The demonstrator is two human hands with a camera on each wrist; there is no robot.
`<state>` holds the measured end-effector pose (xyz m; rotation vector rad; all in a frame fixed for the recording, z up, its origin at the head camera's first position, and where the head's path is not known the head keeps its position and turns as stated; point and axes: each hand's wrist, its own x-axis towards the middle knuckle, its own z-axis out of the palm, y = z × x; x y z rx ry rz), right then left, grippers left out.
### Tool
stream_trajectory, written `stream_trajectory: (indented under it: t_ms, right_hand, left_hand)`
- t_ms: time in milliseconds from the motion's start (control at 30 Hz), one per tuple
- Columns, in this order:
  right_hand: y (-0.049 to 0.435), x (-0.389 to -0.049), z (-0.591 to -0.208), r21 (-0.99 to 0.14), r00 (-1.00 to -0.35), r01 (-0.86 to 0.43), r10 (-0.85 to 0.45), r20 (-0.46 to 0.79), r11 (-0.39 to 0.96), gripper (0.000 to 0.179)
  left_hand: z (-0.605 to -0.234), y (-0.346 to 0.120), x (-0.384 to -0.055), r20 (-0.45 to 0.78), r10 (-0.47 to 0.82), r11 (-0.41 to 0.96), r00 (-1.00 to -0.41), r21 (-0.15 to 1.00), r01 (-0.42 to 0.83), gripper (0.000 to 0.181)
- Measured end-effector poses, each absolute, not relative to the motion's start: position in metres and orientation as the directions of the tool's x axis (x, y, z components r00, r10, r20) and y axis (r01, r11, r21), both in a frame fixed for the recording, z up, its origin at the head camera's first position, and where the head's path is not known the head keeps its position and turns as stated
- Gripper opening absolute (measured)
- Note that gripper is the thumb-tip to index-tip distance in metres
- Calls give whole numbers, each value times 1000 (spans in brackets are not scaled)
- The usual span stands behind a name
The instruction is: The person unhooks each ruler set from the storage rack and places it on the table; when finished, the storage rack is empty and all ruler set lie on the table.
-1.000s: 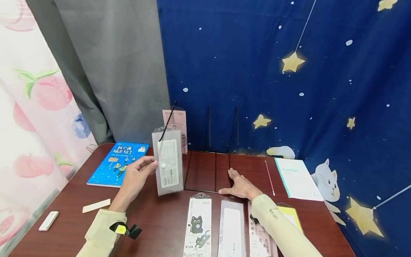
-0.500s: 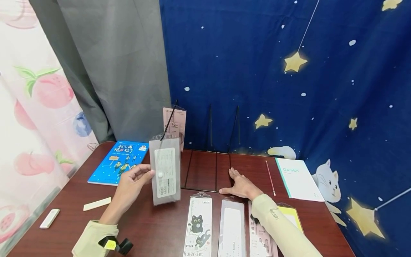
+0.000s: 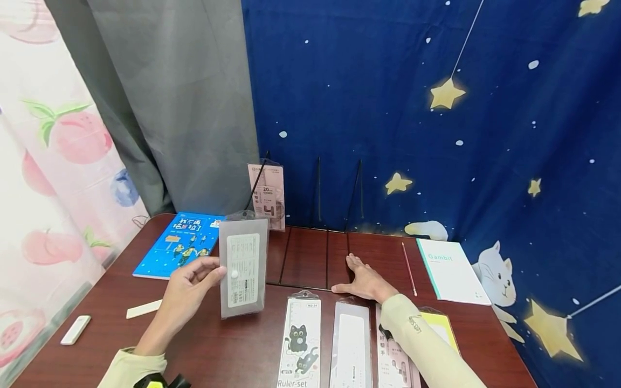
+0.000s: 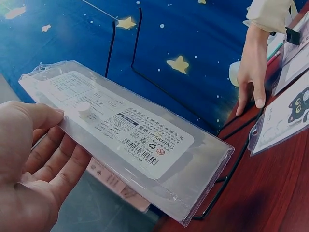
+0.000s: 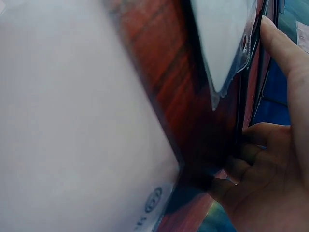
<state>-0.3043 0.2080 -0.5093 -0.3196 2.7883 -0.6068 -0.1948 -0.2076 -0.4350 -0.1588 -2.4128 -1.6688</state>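
Observation:
My left hand (image 3: 186,288) pinches the left edge of a clear plastic ruler-set package (image 3: 242,269), held upright above the table. In the left wrist view its printed back label (image 4: 140,130) faces the camera, and no rod passes through its hang hole. Behind it a pink ruler-set package (image 3: 268,196) hangs on the left hook of a black wire rack (image 3: 327,261). My right hand (image 3: 364,281) rests with fingers spread on the rack's base at the right. In the right wrist view the fingertips are partly in shadow.
Ruler-set packages lie in front: one with black cats (image 3: 299,345), a pale one (image 3: 350,345), a pink one (image 3: 392,361) and a yellow one (image 3: 443,326). Around stand a blue book (image 3: 174,242), white eraser (image 3: 75,330), pencil (image 3: 409,269) and Gambit notebook (image 3: 453,272).
My left hand has drawn the clear package toward me and slightly down and left, along the hook to its front end and off it. My right hand has stayed on the rack base.

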Motion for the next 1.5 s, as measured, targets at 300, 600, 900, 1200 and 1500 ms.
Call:
stream_trajectory:
  t_ms: [300, 600, 900, 1200, 1500]
  right_hand:
    - [208, -305, -508, -427, -937, -140, -259, -233, 894, 113]
    - [208, -304, -507, -435, -939, -140, -258, -226, 890, 114]
    - [208, -304, -509, -432, -940, -142, -258, -222, 891, 114]
    - [206, -304, -508, -440, -940, -153, -267, -212, 885, 114]
    - [207, -303, -508, -447, -940, -142, -262, -219, 883, 114]
  left_hand:
    - [-432, -206, -175, 214, -4, 385, -977, 902, 196, 27]
    - [-455, -204, -155, -59, 15, 292, -998, 955, -52, 34]
    - [-494, -200, -151, -250, 160, 165, -955, 961, -224, 38]
    - [-508, -203, -151, -260, 143, 247, -955, 944, -220, 36]
    - [-510, -196, -152, -189, 70, 439, -980, 887, -140, 19]
